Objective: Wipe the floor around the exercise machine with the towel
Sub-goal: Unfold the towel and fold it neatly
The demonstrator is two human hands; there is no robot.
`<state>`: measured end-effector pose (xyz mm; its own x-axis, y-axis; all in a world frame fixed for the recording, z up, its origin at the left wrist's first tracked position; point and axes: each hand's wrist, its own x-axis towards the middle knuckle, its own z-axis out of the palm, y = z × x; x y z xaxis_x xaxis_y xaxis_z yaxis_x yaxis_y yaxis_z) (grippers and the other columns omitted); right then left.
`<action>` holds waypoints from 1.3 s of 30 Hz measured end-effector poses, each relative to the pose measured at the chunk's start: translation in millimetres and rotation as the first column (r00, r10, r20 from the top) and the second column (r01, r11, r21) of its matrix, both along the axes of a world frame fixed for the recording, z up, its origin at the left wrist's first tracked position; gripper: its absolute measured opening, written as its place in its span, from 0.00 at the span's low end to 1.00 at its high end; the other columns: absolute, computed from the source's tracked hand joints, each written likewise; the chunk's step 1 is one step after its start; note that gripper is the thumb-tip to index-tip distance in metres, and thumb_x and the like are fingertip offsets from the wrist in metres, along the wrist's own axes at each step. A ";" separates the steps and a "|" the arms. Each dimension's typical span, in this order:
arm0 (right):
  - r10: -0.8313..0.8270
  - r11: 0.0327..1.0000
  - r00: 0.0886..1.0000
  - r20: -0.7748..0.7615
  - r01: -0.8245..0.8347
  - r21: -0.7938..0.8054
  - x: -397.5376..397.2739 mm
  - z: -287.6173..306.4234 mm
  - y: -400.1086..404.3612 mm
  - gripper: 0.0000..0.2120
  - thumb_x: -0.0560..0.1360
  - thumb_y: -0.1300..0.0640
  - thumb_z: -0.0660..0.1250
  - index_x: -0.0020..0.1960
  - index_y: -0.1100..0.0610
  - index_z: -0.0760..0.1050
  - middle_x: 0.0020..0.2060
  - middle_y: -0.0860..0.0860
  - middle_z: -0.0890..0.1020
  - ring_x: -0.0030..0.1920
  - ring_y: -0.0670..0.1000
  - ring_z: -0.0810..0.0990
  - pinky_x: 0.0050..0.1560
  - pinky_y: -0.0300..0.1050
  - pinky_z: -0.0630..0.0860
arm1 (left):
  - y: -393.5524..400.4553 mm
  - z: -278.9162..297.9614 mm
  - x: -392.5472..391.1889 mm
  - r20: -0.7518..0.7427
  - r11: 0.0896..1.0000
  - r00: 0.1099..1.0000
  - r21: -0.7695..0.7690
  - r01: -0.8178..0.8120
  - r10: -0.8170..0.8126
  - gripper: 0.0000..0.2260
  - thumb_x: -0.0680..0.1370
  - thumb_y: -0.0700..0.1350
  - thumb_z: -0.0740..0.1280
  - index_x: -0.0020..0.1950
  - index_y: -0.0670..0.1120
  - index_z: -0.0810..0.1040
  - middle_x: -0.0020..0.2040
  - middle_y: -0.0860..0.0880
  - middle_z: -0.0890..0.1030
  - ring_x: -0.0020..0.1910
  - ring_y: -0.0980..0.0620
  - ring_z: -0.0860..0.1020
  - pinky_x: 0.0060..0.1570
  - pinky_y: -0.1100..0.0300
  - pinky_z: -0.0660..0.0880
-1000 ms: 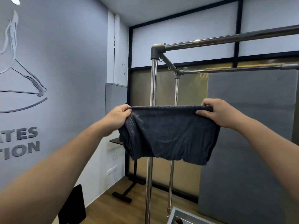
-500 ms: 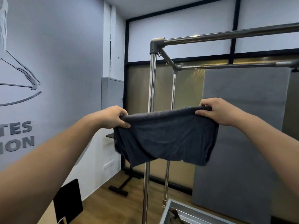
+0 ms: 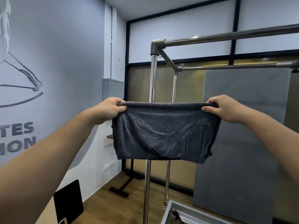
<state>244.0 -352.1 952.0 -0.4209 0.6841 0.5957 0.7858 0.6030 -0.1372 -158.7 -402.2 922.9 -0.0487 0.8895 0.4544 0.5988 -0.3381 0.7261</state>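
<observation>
Left hand (image 3: pixel 111 109) and right hand (image 3: pixel 224 109) each pinch 1 top corner of the dark towel (image 3: pixel 165 131), apparently folded, stretched level between them before the machine frame (image 3: pixel 152 78).

Both bare arms are stretched out forward at chest height, left hand (image 3: pixel 111 109) and right hand (image 3: pixel 222 108) each pinching a top corner of the dark grey terry towel (image 3: pixel 165 133), thumbs facing me.

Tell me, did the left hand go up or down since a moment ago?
Yes, it rose a little. The left hand dipped, then lifted against the steel post, so the towel hangs level now, not slanted.
</observation>
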 end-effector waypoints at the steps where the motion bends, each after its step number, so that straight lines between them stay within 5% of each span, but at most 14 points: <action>1: 0.007 1.000 1.000 -0.025 -0.007 -0.001 1.3 0.1 0.6 0.15 0.79 0.50 0.68 0.37 0.57 0.76 0.33 0.52 0.78 0.35 0.51 0.74 0.36 0.46 0.68 | -0.8 0.0 -1.2 -0.142 0.998 0.988 0.025 -0.055 0.058 0.06 0.83 0.43 0.63 0.52 0.44 0.79 0.51 0.43 0.82 0.48 0.47 0.79 0.55 0.49 0.76; 3: 0.053 0.999 0.990 -0.135 -0.053 0.000 6.5 -2.5 3.7 0.15 0.80 0.49 0.67 0.38 0.56 0.77 0.33 0.52 0.79 0.35 0.51 0.74 0.36 0.46 0.68 | 0.1 -3.0 -6.0 -0.188 0.996 0.980 0.076 -0.053 0.067 0.10 0.83 0.48 0.62 0.52 0.44 0.79 0.50 0.45 0.82 0.50 0.47 0.78 0.58 0.48 0.74; 7: 0.143 0.980 0.846 -0.514 -0.194 -0.047 11.4 -16.6 13.6 0.16 0.79 0.47 0.68 0.41 0.58 0.79 0.35 0.52 0.78 0.37 0.49 0.74 0.39 0.47 0.69 | -1.0 -8.1 -3.2 0.135 0.991 0.990 0.127 0.031 -0.048 0.18 0.81 0.58 0.63 0.52 0.43 0.80 0.48 0.43 0.82 0.46 0.49 0.79 0.53 0.46 0.77; 11: 0.109 0.973 0.833 -0.542 -0.201 -0.115 11.6 -34.3 24.6 0.20 0.78 0.45 0.69 0.37 0.60 0.77 0.30 0.48 0.75 0.34 0.48 0.72 0.38 0.46 0.67 | 1.9 -16.2 -4.5 0.275 0.974 0.944 -0.079 0.212 -0.183 0.20 0.72 0.58 0.72 0.52 0.43 0.79 0.45 0.45 0.83 0.42 0.50 0.82 0.41 0.54 0.80; 15: 0.091 0.936 0.777 -0.623 -0.280 -0.212 22.4 -38.1 20.5 0.18 0.73 0.42 0.72 0.39 0.58 0.82 0.33 0.48 0.82 0.35 0.45 0.78 0.39 0.45 0.73 | 5.9 -25.9 -18.9 0.221 0.894 0.922 -0.253 0.370 -0.319 0.11 0.71 0.49 0.75 0.49 0.45 0.83 0.47 0.44 0.84 0.46 0.50 0.82 0.46 0.54 0.79; 20: 0.046 0.877 0.690 -0.723 -0.375 -0.302 18.8 -42.4 20.4 0.25 0.68 0.43 0.75 0.49 0.66 0.82 0.44 0.61 0.85 0.41 0.54 0.81 0.45 0.48 0.77 | 21.4 -36.2 -20.0 0.315 0.909 0.906 -0.216 0.357 -0.281 0.20 0.73 0.54 0.74 0.55 0.40 0.82 0.54 0.40 0.83 0.50 0.46 0.80 0.58 0.50 0.77; 22: -0.032 0.855 0.703 -0.711 -0.349 -0.383 15.4 -53.8 24.3 0.28 0.71 0.46 0.75 0.51 0.72 0.78 0.42 0.63 0.83 0.40 0.56 0.79 0.40 0.46 0.76 | 29.0 -50.1 -17.2 0.357 0.905 0.896 -0.227 0.360 -0.266 0.18 0.74 0.56 0.72 0.54 0.42 0.83 0.53 0.41 0.83 0.48 0.47 0.81 0.49 0.53 0.78; 26: -0.094 0.849 0.739 -0.667 -0.290 -0.441 14.3 -81.4 40.0 0.23 0.75 0.46 0.73 0.47 0.69 0.79 0.37 0.59 0.81 0.36 0.54 0.77 0.36 0.45 0.74 | 37.6 -77.8 -6.3 0.302 0.933 0.940 -0.266 0.242 -0.158 0.22 0.73 0.61 0.69 0.56 0.44 0.82 0.42 0.48 0.84 0.36 0.54 0.82 0.32 0.59 0.77; 30: -0.165 0.944 0.900 -0.404 0.024 -0.330 10.9 -97.4 53.4 0.20 0.75 0.44 0.72 0.34 0.56 0.71 0.30 0.48 0.74 0.32 0.49 0.71 0.32 0.42 0.68 | 44.7 -78.0 15.2 0.491 0.952 0.864 -0.199 0.234 -0.110 0.23 0.77 0.61 0.67 0.57 0.41 0.80 0.47 0.44 0.86 0.44 0.47 0.85 0.39 0.56 0.80; 33: -0.266 0.956 0.945 -0.190 0.233 -0.180 -22.7 -109.3 48.4 0.13 0.77 0.46 0.71 0.45 0.53 0.73 0.43 0.49 0.76 0.45 0.52 0.76 0.45 0.47 0.72 | 48.5 -60.3 46.2 0.610 0.958 0.788 -0.170 0.232 -0.083 0.22 0.77 0.60 0.68 0.53 0.40 0.80 0.46 0.41 0.86 0.41 0.45 0.85 0.38 0.55 0.81; 36: 0.101 0.990 0.922 -0.373 -0.130 -0.054 -80.3 -115.7 23.4 0.17 0.74 0.38 0.70 0.44 0.51 0.71 0.39 0.46 0.76 0.39 0.46 0.75 0.42 0.41 0.72 | 55.4 -48.5 81.5 0.639 0.959 0.769 -0.193 0.207 -0.037 0.20 0.78 0.58 0.68 0.48 0.40 0.78 0.37 0.42 0.85 0.34 0.46 0.84 0.31 0.57 0.80; 39: 0.294 0.882 0.882 -0.369 -0.399 -0.251 -132.7 -119.6 -5.2 0.30 0.64 0.27 0.71 0.55 0.45 0.69 0.48 0.42 0.79 0.46 0.39 0.78 0.45 0.35 0.75 | 65.5 -50.2 105.0 0.657 0.964 0.753 -0.184 0.193 -0.025 0.19 0.79 0.56 0.67 0.49 0.39 0.76 0.35 0.42 0.82 0.33 0.44 0.82 0.39 0.52 0.81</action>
